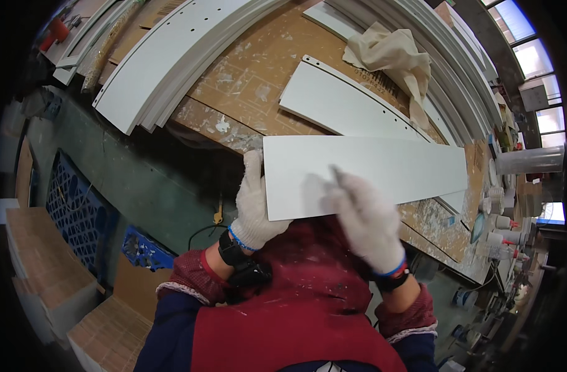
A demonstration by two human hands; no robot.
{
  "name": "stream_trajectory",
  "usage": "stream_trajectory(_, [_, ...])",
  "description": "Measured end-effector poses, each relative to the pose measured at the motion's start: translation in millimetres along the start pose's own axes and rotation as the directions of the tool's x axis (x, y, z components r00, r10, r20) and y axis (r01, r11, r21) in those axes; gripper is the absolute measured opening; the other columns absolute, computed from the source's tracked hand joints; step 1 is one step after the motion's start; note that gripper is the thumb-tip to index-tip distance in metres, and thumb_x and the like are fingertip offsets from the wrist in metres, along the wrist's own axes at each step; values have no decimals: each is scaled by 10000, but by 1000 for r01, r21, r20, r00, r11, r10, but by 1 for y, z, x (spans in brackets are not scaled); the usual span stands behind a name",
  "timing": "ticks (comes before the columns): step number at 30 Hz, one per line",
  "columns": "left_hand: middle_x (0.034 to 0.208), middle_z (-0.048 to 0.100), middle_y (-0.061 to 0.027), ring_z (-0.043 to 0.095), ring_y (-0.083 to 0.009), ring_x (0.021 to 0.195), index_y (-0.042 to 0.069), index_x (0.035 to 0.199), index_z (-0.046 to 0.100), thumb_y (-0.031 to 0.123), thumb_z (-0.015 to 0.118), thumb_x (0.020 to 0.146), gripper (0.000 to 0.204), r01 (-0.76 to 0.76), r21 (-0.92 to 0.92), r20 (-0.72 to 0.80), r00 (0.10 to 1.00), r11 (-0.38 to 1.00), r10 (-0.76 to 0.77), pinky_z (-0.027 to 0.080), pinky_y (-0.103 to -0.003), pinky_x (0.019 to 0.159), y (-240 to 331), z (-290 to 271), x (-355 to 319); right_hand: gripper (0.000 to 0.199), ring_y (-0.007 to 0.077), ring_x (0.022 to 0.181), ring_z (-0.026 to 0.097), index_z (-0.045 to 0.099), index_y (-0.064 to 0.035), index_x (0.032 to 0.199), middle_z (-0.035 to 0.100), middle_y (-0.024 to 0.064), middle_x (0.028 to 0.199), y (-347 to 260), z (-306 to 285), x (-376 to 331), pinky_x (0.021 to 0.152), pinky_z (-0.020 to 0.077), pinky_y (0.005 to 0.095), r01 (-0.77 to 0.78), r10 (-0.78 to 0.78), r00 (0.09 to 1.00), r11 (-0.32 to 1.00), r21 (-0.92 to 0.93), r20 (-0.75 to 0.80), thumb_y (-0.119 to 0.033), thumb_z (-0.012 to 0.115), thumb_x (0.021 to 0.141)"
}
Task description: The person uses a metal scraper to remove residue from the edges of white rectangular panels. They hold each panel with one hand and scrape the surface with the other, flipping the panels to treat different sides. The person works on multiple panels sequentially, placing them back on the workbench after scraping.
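A long white panel point(370, 170) lies level in front of me, its left end over the table's near edge and close to my apron. My left hand point(254, 201), in a white knit glove, grips that left end, thumb along the edge and the other fingers hidden beneath. Over the panel's middle is my gloved right hand point(367, 217), blurred by motion. Its fingers are closed around a small dark-tipped thing point(337, 174), too smeared to name. A soft shadow falls on the panel beside it.
Another white panel with holes point(345, 99) lies behind on the cardboard-covered table point(258, 80). Stacks of white panels point(172, 43) stand at the back left and right. A beige cloth point(389, 53) drapes over the right side. Blue crates point(79, 204) and cardboard boxes point(54, 260) are at the left.
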State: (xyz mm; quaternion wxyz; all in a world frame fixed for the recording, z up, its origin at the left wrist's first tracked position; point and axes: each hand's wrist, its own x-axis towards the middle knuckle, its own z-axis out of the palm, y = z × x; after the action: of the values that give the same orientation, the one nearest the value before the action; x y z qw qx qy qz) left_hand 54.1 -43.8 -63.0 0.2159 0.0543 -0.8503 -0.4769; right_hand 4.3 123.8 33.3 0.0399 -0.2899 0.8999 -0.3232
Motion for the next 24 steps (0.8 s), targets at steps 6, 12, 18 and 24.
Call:
stream_trajectory(6, [1250, 540, -157, 543, -395, 1110, 31, 1328, 415, 307, 567, 934, 504, 550, -826, 465, 789, 125, -401, 500, -457, 895, -1, -4, -9, 228, 313, 754, 663, 639, -23, 1030, 665, 197, 867, 109, -89, -36, 691, 514, 396, -512, 446, 815, 853, -99, -370, -213, 613, 907])
stream_trajectory(12, [1203, 556, -277, 620, -438, 1041, -81, 1295, 401, 196, 527, 966, 448, 728, -685, 678, 644, 11, -354, 582, -567, 790, 22, -17, 11, 248, 226, 696, 658, 647, -69, 1109, 672, 95, 898, 61, -33, -27, 575, 525, 320, 192, -241, 960, 937, -292, -142, -157, 629, 878])
stream_trajectory(18, [1174, 575, -258, 628, -389, 1051, -120, 1266, 418, 135, 549, 917, 452, 732, -681, 659, 625, 21, -418, 595, -503, 801, 15, -21, 4, 137, 217, 632, 638, 552, -90, 983, 603, 78, 791, 58, -21, -16, 504, 508, 335, 137, -94, 985, 939, -315, 147, -211, 518, 929])
stream_trajectory(24, [1100, 580, -322, 678, -422, 867, -154, 1274, 371, 117, 576, 885, 516, 730, -681, 631, 630, 66, -453, 623, -483, 663, 18, -16, 8, 234, 285, 856, 651, 609, -95, 1095, 653, 129, 970, 151, -104, -34, 730, 533, 369, -260, 244, 965, 934, -247, -92, -231, 551, 914])
